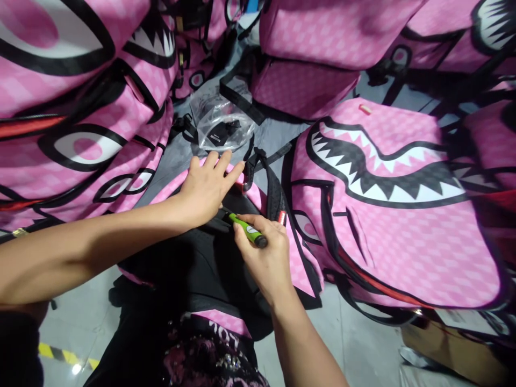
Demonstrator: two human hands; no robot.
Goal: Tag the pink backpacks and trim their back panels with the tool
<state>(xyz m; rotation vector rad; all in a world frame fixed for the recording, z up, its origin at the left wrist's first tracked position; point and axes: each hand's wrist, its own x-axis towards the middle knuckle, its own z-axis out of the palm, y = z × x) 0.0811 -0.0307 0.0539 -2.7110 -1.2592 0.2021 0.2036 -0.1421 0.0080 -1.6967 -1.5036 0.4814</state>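
A pink-and-black backpack [193,269] lies in front of me with its black side up. My left hand [207,188] rests on its upper part, fingers spread over the pink edge and black cloth. In my right hand [266,250] is a green marker pen [250,231] with a black end, gripped between thumb and fingers. Its dark front end points at the black cloth just below my left hand; whether it touches cannot be made out. A black shoulder strap [275,188] runs along the bag's right side.
Pink backpacks with printed eyes [86,148] are stacked at left. Another backpack with a toothed mouth print [382,166] lies at right, and more stand behind. A clear plastic bag [221,115] holding something black lies ahead. Yellow-black tape [66,355] marks the floor.
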